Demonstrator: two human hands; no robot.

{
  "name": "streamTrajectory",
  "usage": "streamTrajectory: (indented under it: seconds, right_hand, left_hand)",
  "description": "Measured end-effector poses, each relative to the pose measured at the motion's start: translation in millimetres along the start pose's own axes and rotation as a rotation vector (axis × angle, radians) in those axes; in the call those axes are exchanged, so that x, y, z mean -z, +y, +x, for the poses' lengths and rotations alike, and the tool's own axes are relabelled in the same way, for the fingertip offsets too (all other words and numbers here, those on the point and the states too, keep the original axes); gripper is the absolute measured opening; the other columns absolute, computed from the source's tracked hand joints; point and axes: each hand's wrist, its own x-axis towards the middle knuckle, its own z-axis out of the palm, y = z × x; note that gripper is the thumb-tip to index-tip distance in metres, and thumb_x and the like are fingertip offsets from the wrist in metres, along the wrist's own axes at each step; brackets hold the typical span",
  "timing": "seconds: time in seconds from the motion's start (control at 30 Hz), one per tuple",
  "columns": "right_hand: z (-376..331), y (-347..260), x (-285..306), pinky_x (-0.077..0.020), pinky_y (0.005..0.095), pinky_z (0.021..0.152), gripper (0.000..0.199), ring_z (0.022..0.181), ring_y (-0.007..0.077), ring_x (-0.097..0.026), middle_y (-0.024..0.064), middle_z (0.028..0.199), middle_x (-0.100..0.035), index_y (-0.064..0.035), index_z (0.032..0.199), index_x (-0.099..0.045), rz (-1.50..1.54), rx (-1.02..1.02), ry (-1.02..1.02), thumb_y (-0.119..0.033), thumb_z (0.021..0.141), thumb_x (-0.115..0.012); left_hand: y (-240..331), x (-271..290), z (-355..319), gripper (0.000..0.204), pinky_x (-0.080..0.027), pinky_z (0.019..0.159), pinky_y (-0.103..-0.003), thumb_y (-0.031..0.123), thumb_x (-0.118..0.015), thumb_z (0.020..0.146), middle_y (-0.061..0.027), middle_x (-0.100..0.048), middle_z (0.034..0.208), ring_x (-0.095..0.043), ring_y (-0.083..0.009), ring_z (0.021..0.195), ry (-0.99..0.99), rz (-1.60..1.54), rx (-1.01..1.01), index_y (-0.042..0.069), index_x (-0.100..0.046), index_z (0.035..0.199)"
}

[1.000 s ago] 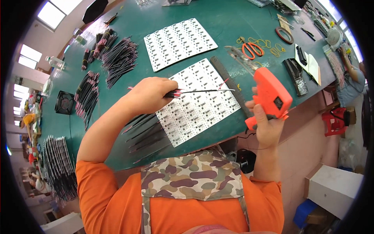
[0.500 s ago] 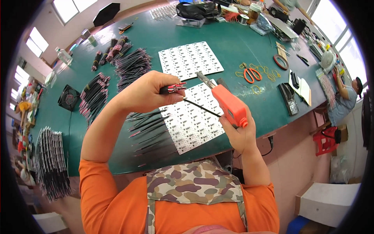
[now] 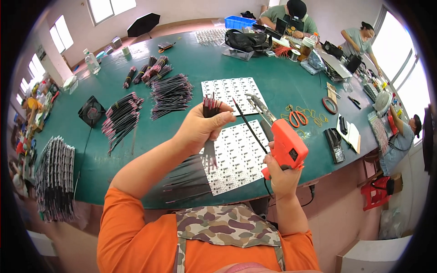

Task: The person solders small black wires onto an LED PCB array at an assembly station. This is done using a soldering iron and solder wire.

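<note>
My left hand [image 3: 200,125] is closed around a bundle of thin black wires [image 3: 210,107] with pinkish-red ends, upright over the table. The lower ends of the bundle are blurred. In my right hand [image 3: 282,177] is a red soldering gun [image 3: 290,143], its metal tip pointing up and away. A single black wire [image 3: 251,126] also rises from that hand, beside the tip and apart from the left hand. Under both hands lies a white sheet of small printed circuit boards [image 3: 227,166]; a similar sheet [image 3: 236,86] is behind it. Loose wires [image 3: 186,184] lie to its left.
Piles of black wires [image 3: 170,95] and a small black fan [image 3: 91,111] occupy the green table's left. Orange scissors [image 3: 298,119], a tape roll [image 3: 329,105] and a black box [image 3: 335,145] are at right. Co-workers [image 3: 291,20] sit or stand around the far and right sides.
My left hand has turned the wire bundle upright and moved away from the single wire. My right hand has moved slightly lower and right with the soldering gun. The view has tilted up.
</note>
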Motion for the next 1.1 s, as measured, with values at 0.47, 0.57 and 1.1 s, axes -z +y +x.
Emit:
streamTrajectory:
  seconds: [0.47, 0.57, 1.1]
  right_hand:
    - [-17, 15, -18, -0.0521, 0.0272, 0.066, 0.037, 0.079, 0.0121, -0.063, 0.0088, 0.104, -0.064, 0.0046, 0.116, -0.057, -0.072, 0.000, 0.042, 0.005, 0.080, -0.065]
    - [-28, 2, 2, -0.0528, 0.0294, 0.076, 0.036, 0.090, 0.0142, -0.063, 0.0127, 0.107, -0.065, 0.0053, 0.117, -0.055, -0.139, -0.126, 0.025, 0.004, 0.082, -0.065]
    - [-31, 2, 41, -0.0544, 0.0299, 0.068, 0.042, 0.079, 0.0182, -0.066, 0.0190, 0.112, -0.064, 0.0083, 0.122, -0.053, -0.050, -0.379, -0.184, 0.001, 0.082, -0.062]
  left_hand:
    - [26, -12, 3, 0.014, -0.039, 0.045, -0.023, 0.019, -0.064, 0.093, -0.0020, -0.061, 0.070, -0.049, -0.0082, 0.048, 0.141, -0.040, -0.415, 0.006, -0.061, 0.090]
    - [72, 28, -4, 0.015, -0.040, 0.051, -0.021, 0.018, -0.063, 0.094, -0.0033, -0.067, 0.084, -0.049, -0.0053, 0.054, 0.193, 0.175, -0.662, 0.004, -0.065, 0.099]
    - [-51, 82, -51, 0.027, -0.050, 0.072, -0.039, 0.004, -0.067, 0.078, -0.0130, -0.063, 0.090, -0.061, -0.0322, 0.083, -0.358, 1.308, -0.101, 0.008, -0.062, 0.105]
